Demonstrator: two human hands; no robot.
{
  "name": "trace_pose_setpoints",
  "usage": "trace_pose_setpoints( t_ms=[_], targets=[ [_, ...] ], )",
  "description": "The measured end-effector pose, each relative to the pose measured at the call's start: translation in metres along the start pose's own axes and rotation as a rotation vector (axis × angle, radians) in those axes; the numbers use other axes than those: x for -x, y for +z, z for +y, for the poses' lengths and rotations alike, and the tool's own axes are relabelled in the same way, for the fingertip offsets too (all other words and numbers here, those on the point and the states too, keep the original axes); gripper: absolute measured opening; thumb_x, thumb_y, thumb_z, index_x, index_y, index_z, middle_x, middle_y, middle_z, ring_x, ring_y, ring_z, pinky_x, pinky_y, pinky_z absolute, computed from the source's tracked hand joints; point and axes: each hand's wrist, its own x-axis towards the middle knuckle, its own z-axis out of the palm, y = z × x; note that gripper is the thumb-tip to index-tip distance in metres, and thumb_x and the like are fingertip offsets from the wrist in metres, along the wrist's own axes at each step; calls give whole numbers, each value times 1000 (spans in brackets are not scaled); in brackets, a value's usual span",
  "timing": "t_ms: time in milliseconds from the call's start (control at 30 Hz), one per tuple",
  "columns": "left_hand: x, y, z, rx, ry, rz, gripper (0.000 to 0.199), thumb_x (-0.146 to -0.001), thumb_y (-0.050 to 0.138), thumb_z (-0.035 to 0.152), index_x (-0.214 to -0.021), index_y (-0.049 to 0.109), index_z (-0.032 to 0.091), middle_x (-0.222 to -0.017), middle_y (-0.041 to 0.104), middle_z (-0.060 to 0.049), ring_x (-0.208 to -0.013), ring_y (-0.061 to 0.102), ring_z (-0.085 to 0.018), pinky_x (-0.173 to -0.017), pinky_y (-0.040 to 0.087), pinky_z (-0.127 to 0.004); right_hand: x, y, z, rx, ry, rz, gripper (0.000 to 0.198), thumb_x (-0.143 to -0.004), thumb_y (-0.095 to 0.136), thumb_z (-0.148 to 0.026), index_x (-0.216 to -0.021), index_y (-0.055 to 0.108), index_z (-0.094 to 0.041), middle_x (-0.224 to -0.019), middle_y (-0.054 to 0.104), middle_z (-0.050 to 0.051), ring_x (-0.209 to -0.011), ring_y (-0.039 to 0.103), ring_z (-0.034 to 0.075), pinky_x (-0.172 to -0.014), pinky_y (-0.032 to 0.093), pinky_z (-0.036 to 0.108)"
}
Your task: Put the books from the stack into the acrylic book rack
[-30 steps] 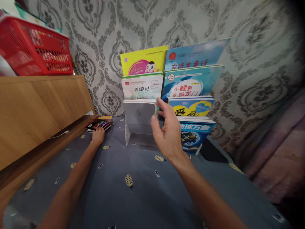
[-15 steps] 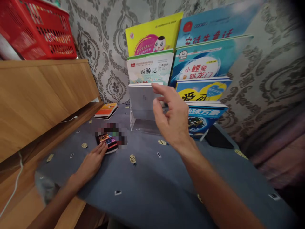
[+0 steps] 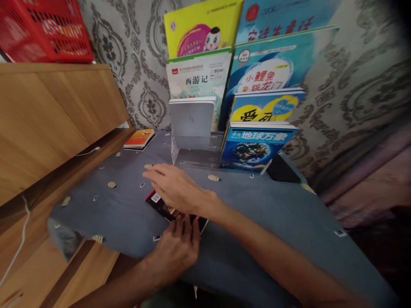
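In the head view, a dark book with a barcode label at its corner lies flat on the blue-grey cloth, in front of the clear tiered book stand and nearer the cloth's front edge than the stand. The right hand reaches in from the lower right, forearm stretched leftward across the cloth, palm down, fingers loosely spread and pointing left; it lies over the book's middle, and whether it presses on the cover cannot be told. The left hand comes up from below the cloth's front edge, its knuckles up, its fingers together and extended forward, the tips resting on the book's near end; it grips nothing. An orange booklet lies left of the stand against the wooden unit. Picture books stand upright in the stand's tiers, the lowest a blue globe book.
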Motion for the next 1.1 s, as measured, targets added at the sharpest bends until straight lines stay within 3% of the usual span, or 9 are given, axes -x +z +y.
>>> trace_pose_setpoints(
  t_ms=[133, 367, 533, 733, 900, 1100],
  targets=[
    [-26, -17, 22, 18, 85, 5, 36, -86, 64, 24, -114, 68, 1, -98, 75, -23, -86, 74, -30, -71, 59, -38, 26, 22, 5, -60, 32, -226, 29, -99, 49, -16, -125, 64, -16, -132, 67, 12, -122, 63, 23, -104, 52, 41],
    [-48, -35, 57, 101, 121, 110, 33, -90, 49, 19, -108, 71, 2, -89, 76, -19, -75, 72, -25, -66, 57, -35, 83, 38, 17, -115, 82, -473, 51, -101, 52, -37, -142, 52, -6, -153, 47, 19, -146, 38, 24, -122, 31, 40],
    [-34, -32, 54, 164, 238, 173, 40, -97, 43, 24, -122, 65, 3, -110, 74, -22, -99, 72, -31, -85, 55, -42, 111, 29, 34, -42, 214, -393, 51, -103, 49, -40, -146, 48, -14, -155, 45, 13, -148, 36, 22, -124, 27, 43],
    [-13, -20, 16, 318, 387, 161, 40, -98, 48, 23, -134, 57, 9, -130, 67, -17, -123, 62, -30, -103, 49, -41, 153, 12, 61, 136, 435, -279, 55, -102, 47, -40, -148, 46, -11, -156, 42, 18, -148, 34, 26, -123, 29, 50],
    [-15, -11, -10, 464, 439, 14, 45, -94, 52, 12, -139, 53, 14, -143, 59, -14, -136, 53, -28, -104, 53, -40, 188, -7, 66, 264, 587, -226, 55, -102, 43, -39, -147, 45, -8, -155, 43, 20, -147, 36, 30, -118, 34, 56],
    [-29, -9, -11, 655, 412, -6, 36, -93, 56, 18, -129, 59, 13, -143, 58, -14, -140, 48, -28, -107, 52, -42, 215, -19, 58, 357, 706, -136, 54, -102, 43, -40, -144, 49, -6, -151, 47, 23, -143, 42, 32, -116, 37, 57]
  ],
)
